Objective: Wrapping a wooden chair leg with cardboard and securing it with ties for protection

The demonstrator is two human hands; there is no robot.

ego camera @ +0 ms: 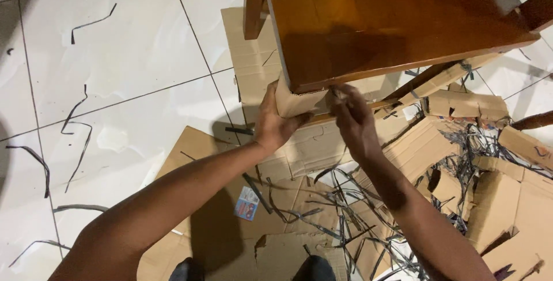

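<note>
Cardboard (295, 103) wraps the table (391, 21) corner, long axis seemingly upright. My left hand (275, 121) clasps it, fingers curled; my right hand (352, 117) pinches its top edge beneath the table.

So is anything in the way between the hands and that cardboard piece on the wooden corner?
Nothing visible is. The left hand already grips the cardboard corner piece on the wooden furniture, and the right hand touches its top edge beside it.

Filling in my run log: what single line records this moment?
left hand: grips cardboard corner guard | right hand: pinches guard edge | wooden table: above | floor: cardboard, strap scraps
</note>
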